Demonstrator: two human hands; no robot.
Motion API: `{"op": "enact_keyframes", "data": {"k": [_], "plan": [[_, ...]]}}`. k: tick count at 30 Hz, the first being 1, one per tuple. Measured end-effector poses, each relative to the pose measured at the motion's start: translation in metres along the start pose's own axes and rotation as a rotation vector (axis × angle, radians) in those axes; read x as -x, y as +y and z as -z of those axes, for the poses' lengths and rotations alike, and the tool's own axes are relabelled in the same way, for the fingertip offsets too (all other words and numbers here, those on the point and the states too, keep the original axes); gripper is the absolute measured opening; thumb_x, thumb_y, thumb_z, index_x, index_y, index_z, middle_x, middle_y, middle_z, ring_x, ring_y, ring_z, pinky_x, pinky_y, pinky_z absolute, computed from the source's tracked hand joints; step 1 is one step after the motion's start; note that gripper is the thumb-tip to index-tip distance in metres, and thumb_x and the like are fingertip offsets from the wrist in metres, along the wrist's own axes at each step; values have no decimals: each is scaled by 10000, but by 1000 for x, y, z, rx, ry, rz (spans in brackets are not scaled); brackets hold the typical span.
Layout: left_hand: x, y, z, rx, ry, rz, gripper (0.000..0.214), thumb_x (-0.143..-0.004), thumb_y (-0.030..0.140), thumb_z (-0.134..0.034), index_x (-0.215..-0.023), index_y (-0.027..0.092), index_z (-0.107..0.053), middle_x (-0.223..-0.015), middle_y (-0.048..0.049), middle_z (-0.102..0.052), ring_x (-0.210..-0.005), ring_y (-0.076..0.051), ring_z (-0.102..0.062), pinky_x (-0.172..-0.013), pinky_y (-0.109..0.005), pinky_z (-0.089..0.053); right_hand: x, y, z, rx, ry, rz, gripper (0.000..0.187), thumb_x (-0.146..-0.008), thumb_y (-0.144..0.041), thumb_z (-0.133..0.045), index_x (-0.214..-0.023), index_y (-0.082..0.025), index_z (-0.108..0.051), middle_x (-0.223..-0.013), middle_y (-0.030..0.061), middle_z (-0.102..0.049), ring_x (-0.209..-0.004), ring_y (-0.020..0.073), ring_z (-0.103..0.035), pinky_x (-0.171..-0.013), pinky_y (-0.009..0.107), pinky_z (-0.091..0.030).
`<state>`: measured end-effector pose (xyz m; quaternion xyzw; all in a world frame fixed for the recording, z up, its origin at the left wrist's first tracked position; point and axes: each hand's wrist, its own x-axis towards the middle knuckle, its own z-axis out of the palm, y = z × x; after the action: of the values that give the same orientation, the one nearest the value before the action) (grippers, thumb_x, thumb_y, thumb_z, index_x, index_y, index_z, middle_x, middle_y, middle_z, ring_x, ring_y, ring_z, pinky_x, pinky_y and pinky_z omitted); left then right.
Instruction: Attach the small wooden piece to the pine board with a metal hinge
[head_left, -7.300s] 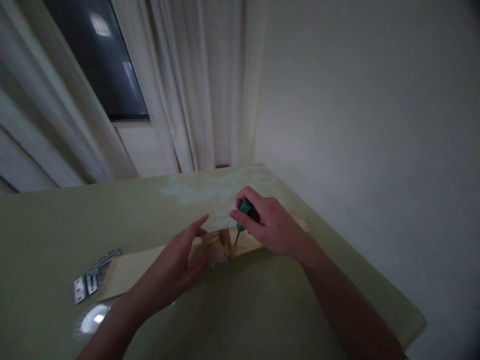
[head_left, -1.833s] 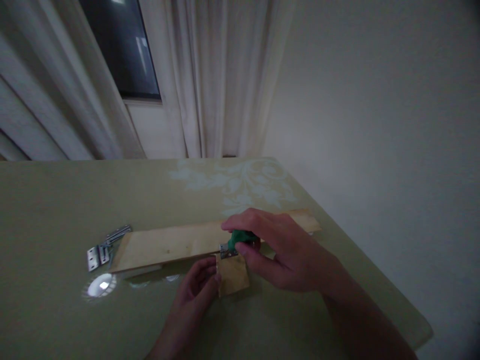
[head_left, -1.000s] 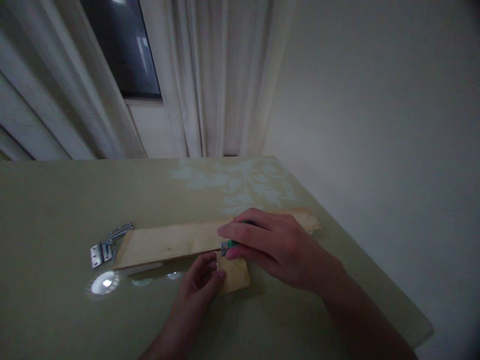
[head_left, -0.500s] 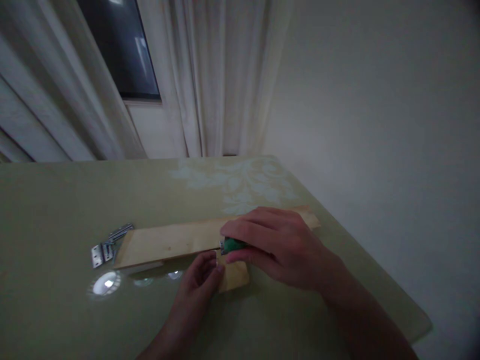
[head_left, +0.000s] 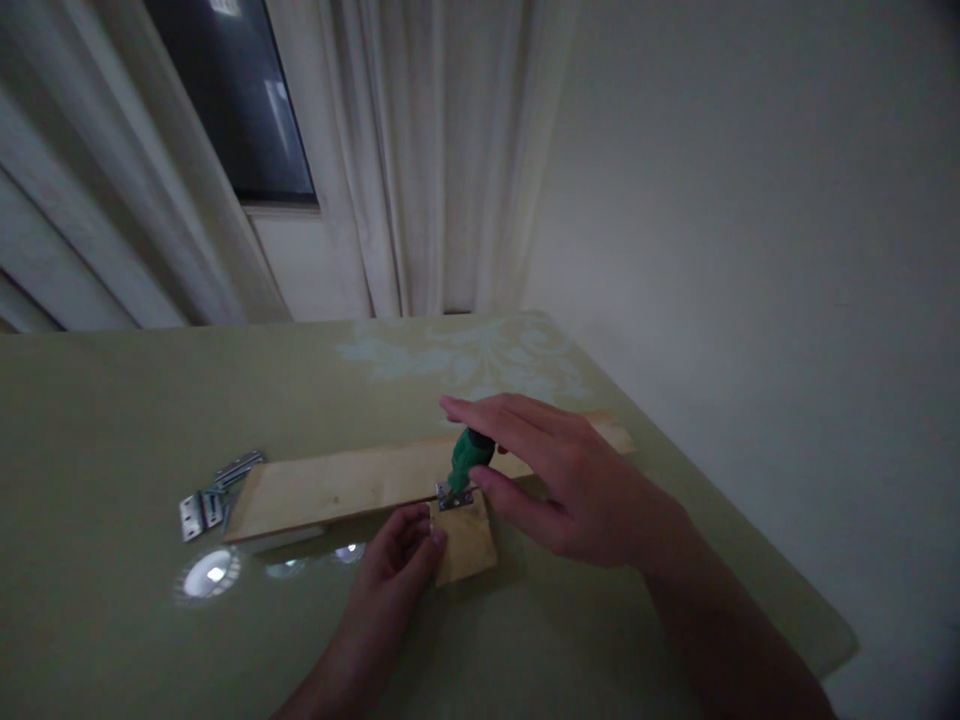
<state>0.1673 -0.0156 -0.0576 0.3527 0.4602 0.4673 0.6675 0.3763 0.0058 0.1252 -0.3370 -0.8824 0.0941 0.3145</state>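
A short-handled green screwdriver (head_left: 470,459) stands tilted over a small metal hinge (head_left: 454,499), its tip hidden by the handle. My right hand (head_left: 566,480) has its fingers stretched over the black top of the handle and its thumb at the lower side, holding it loosely. The hinge lies across the joint between a long wooden board (head_left: 337,490) and a small wooden block (head_left: 469,545). With thumb and curled fingers, my left hand (head_left: 409,550) grips the left edge of the block.
Several loose metal hinges (head_left: 202,510) lie by the board's left end. Something pale (head_left: 285,537) shows under the board near that end. The green table (head_left: 150,400) has its right edge beside a wall (head_left: 750,250); curtains (head_left: 480,160) hang behind.
My right hand has risen and its fingers have straightened. The screwdriver now stands more upright, and the hinge has come into view. My left hand keeps its hold on the block.
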Motion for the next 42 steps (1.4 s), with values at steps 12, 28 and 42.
{"op": "enact_keyframes", "data": {"k": [12,28,42], "plan": [[2,8,-3,-105,-18,-41,472,-797,522,-876,-1098,199,-710,-1042,-89,-794,-1003,-257,-744,-861,-310,-574,-2,-2,-4,50,88,167,256,-1037,-358,-680,-1179,-144,-693,-1032,62,-777,-928,179,-673,-879,324,-531],[4,15,-7,-98,12,-93,445,-738,492,-908,-1033,195,-758,-1008,-96,-803,-982,-277,-743,-851,-333,-583,-3,-7,-4,-14,-87,181,335,-1108,-239,-513,-1429,-163,-568,-1388,105,-700,-1249,201,-636,-1070,353,-522],[3,11,-6,-56,9,-33,496,-746,517,-907,-1079,198,-725,-989,-89,-776,-953,-265,-734,-825,-334,-579,-5,-3,-21,367,149,-21,379,-1091,-472,-511,-1146,-125,-653,-821,64,-720,-740,206,-647,-680,323,-496]]}}
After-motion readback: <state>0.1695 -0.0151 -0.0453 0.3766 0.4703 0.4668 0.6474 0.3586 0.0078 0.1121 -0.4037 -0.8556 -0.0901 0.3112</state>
